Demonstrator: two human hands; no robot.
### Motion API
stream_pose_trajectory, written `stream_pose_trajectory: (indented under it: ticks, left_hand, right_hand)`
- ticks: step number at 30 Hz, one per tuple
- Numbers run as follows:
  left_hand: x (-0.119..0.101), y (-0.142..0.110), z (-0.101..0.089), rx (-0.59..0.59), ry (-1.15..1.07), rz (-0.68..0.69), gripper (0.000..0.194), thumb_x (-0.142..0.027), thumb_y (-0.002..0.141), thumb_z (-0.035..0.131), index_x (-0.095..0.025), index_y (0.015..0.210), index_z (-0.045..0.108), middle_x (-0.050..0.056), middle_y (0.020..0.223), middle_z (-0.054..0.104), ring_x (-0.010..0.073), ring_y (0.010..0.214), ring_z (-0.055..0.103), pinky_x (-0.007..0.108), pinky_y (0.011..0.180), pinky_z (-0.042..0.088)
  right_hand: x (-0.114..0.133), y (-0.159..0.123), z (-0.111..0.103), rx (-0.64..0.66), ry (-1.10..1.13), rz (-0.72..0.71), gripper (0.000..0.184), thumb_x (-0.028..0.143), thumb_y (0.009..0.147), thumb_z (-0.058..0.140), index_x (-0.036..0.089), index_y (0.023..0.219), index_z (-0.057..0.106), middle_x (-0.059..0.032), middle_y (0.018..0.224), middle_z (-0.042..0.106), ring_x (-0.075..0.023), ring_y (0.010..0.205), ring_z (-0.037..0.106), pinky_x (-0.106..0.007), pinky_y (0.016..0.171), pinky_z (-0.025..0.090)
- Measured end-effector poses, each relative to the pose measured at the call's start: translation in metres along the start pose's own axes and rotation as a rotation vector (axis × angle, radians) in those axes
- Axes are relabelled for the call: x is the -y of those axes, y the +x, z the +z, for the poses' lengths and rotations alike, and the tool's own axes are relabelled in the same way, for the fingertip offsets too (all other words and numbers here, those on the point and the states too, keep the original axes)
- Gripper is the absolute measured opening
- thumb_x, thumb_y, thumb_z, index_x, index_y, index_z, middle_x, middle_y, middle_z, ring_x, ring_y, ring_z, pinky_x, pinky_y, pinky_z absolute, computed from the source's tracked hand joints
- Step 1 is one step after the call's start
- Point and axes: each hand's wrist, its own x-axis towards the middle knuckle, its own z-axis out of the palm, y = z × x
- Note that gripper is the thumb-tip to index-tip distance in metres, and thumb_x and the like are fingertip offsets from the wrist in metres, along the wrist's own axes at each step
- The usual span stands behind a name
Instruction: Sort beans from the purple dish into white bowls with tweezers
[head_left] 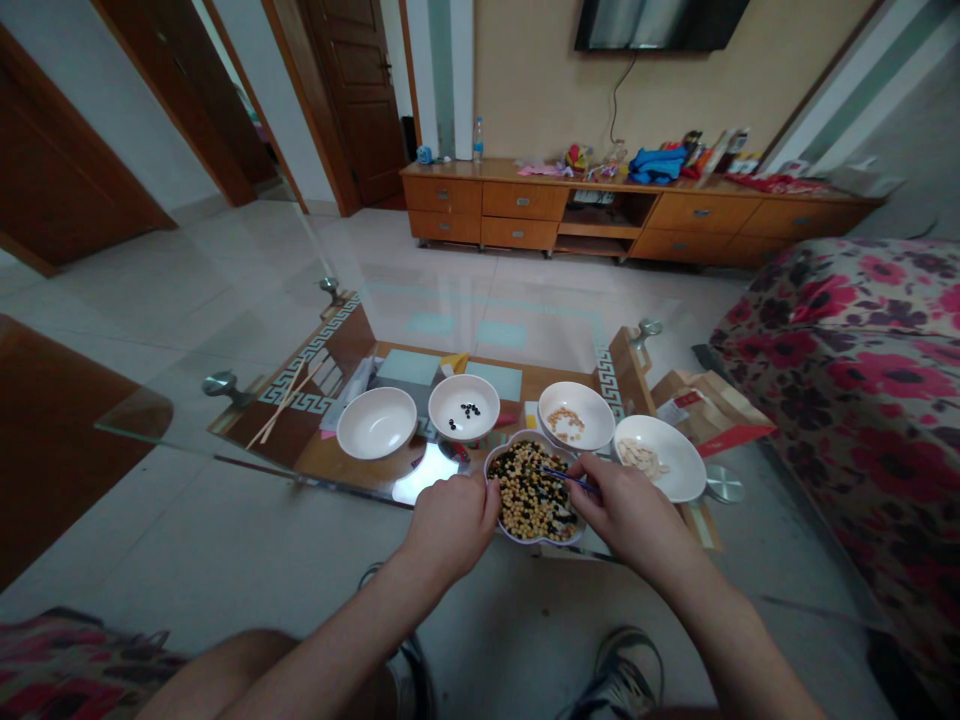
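Note:
A lobed bowl [498, 462] full of mixed yellow and dark beans stands at the near edge of a glass coffee table [247, 330]. My left hand [450, 522] is closed on the bowl's left rim. My right hand [626, 512] pinches thin blue tweezers [564, 476] whose tips reach into the beans. Behind stand white bowls: an empty one [376, 422], one with a few black beans [463, 405], one with yellow beans [576, 414], and one with pale seeds [660, 455].
Wooden chopsticks [289, 398] lie on the shelf under the glass at the left. A cardboard box [701, 405] sits beside a floral sofa [855, 380] on the right. A wooden TV cabinet [637, 205] lines the far wall. My knees and shoes are below.

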Motion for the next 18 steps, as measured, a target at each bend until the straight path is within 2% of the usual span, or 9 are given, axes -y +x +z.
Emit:
stream_pose_trajectory:
  ticks: [6,11,18]
  left_hand:
    - [-0.0003,0.0003,-0.0006,0.015,0.005,-0.003,0.054,-0.043,0.105,0.023,-0.017,0.104,0.069,0.014,0.093,0.075,0.0291,0.086,0.073,0.039,0.075,0.053]
    - [-0.0007,0.0008,0.0003,0.018,-0.002,-0.010,0.053,-0.043,0.105,0.023,-0.017,0.111,0.068,0.014,0.095,0.075,0.0289,0.086,0.072,0.039,0.076,0.053]
    - [-0.0009,0.0006,0.0000,0.013,-0.001,-0.004,0.054,-0.044,0.105,0.022,-0.017,0.107,0.069,0.015,0.094,0.075,0.0293,0.086,0.073,0.039,0.074,0.052]
  right_hand:
    - [-0.0005,0.0008,0.0029,0.012,-0.003,-0.001,0.020,0.032,0.094,0.047,0.023,0.091,0.064,-0.0056,0.078,0.073,-0.0200,0.067,0.066,-0.029,0.060,0.039]
    - [-0.0013,0.0013,0.0034,0.017,-0.006,-0.004,0.019,0.032,0.094,0.048,0.023,0.092,0.065,-0.0062,0.081,0.074,-0.0208,0.070,0.067,-0.030,0.062,0.041]
    - [0.0007,0.0018,0.0022,0.043,-0.024,0.007,0.020,0.031,0.094,0.046,0.022,0.095,0.064,-0.0074,0.083,0.075,-0.0217,0.072,0.068,-0.030,0.062,0.040]
